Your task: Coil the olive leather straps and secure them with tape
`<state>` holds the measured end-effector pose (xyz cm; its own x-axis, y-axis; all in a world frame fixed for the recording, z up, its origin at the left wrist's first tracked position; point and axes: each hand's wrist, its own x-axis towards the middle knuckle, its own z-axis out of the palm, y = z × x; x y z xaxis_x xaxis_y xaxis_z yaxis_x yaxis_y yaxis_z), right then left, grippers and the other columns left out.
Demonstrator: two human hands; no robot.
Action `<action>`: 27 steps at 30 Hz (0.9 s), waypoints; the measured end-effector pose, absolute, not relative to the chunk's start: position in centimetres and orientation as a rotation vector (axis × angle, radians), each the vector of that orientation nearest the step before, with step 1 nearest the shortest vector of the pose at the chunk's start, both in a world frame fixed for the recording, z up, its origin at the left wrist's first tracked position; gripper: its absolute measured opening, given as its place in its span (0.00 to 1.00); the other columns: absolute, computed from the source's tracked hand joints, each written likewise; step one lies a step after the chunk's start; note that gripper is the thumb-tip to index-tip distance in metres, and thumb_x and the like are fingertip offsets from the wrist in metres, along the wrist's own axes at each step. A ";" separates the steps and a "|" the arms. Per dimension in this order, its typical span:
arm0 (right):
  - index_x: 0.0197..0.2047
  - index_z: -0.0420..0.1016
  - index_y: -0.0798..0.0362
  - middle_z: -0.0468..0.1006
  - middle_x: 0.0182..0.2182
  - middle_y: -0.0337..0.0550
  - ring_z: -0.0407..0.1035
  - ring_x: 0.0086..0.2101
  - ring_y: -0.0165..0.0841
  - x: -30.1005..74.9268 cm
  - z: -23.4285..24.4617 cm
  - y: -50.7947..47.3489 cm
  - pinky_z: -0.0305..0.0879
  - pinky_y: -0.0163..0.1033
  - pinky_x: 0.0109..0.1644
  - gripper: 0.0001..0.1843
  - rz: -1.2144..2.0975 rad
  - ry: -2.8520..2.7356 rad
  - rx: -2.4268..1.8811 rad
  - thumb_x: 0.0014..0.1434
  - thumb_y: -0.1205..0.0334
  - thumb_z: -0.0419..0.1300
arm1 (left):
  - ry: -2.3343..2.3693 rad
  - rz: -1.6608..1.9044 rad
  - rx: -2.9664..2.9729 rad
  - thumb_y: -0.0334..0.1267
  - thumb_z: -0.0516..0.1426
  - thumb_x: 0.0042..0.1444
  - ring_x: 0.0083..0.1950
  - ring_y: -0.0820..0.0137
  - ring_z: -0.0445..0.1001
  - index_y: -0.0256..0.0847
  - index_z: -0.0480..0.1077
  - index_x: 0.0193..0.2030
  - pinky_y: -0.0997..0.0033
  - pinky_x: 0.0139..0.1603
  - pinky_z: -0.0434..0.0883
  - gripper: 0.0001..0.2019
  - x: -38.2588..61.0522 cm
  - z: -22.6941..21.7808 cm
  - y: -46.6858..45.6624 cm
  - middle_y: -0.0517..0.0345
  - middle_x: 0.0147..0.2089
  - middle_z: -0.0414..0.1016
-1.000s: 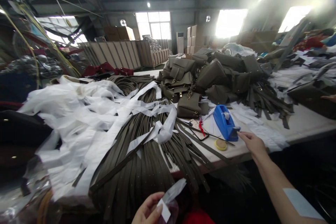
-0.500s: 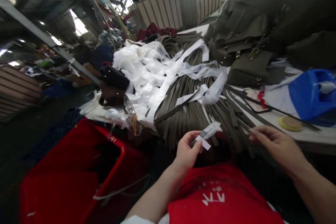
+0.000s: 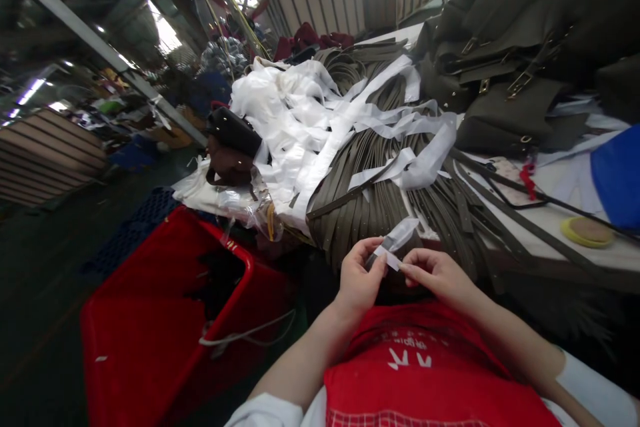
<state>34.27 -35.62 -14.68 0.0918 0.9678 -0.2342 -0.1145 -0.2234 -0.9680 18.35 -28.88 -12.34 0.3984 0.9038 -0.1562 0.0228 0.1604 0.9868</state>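
My left hand [image 3: 361,280] is closed on a small dark piece, perhaps a strap end, with a translucent white strip [image 3: 401,233] wrapped at it. One part of the strip sticks up past the fingers; a short white tab [image 3: 388,257] points toward my other hand. My right hand [image 3: 434,272] pinches at the end of that tab, fingertips together. Just beyond both hands lies a thick bundle of olive-brown straps [image 3: 360,213], their ends hanging over the table edge. Loose white strips [image 3: 295,127] are heaped across the bundle.
A red plastic bin [image 3: 150,320] stands on the floor at left. Olive bags [image 3: 520,107] with metal fittings pile up at back right. A round yellow-rimmed tin [image 3: 586,231], a red tag [image 3: 527,180] and a blue container [image 3: 620,177] are on the right of the table.
My right hand has moved left from the strap ends to the white tab at my left hand. My left hand still holds the wrapped piece. The view has shifted slightly.
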 end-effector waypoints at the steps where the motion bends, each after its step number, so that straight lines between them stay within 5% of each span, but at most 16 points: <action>1: 0.27 0.73 0.54 0.76 0.19 0.37 0.68 0.22 0.29 34.2 -14.8 -35.4 0.62 0.34 0.29 0.22 1.360 -0.924 -1.362 0.51 0.43 0.70 | 0.971 0.794 1.261 0.40 0.65 0.52 0.38 0.68 0.76 0.37 0.75 0.47 0.72 0.38 0.72 0.17 18.3 -12.3 -28.9 0.50 0.42 0.80; 6: 0.24 0.71 0.54 0.77 0.18 0.38 0.69 0.21 0.29 33.9 -15.0 -34.4 0.63 0.34 0.27 0.25 1.457 -0.846 -1.379 0.45 0.40 0.72 | 0.968 0.786 1.215 0.45 0.67 0.51 0.38 0.68 0.76 0.36 0.75 0.47 0.72 0.38 0.72 0.19 18.2 -12.2 -29.0 0.49 0.41 0.80; 10: 0.30 0.77 0.55 0.83 0.26 0.42 0.76 0.29 0.34 33.9 -14.8 -34.2 0.72 0.39 0.37 0.25 1.528 -0.819 -1.255 0.44 0.40 0.72 | 0.981 0.822 1.120 0.50 0.69 0.48 0.36 0.69 0.75 0.35 0.76 0.45 0.72 0.37 0.72 0.23 18.2 -12.4 -28.9 0.49 0.40 0.80; 14: 0.33 0.80 0.54 0.83 0.28 0.42 0.76 0.31 0.35 33.4 -14.3 -34.0 0.73 0.41 0.41 0.24 1.429 -0.830 -1.227 0.46 0.40 0.71 | 0.929 0.863 1.209 0.55 0.63 0.55 0.35 0.69 0.74 0.38 0.76 0.48 0.71 0.37 0.72 0.23 18.0 -12.4 -29.1 0.50 0.41 0.79; 20: 0.32 0.82 0.53 0.83 0.27 0.43 0.76 0.30 0.38 32.5 -14.2 -33.8 0.74 0.42 0.39 0.23 1.225 -0.853 -1.251 0.47 0.40 0.71 | 0.899 0.922 1.553 0.48 0.54 0.66 0.49 0.62 0.75 0.40 0.76 0.51 0.67 0.51 0.70 0.17 17.8 -11.7 -29.9 0.48 0.48 0.78; 27: 0.18 0.79 0.53 0.79 0.16 0.44 0.73 0.20 0.38 33.0 -15.4 -34.4 0.65 0.39 0.25 0.24 1.017 -1.040 -1.552 0.51 0.41 0.67 | 0.844 0.838 1.491 0.50 0.57 0.64 0.35 0.69 0.74 0.38 0.76 0.50 0.70 0.40 0.72 0.18 18.2 -11.8 -30.7 0.48 0.42 0.78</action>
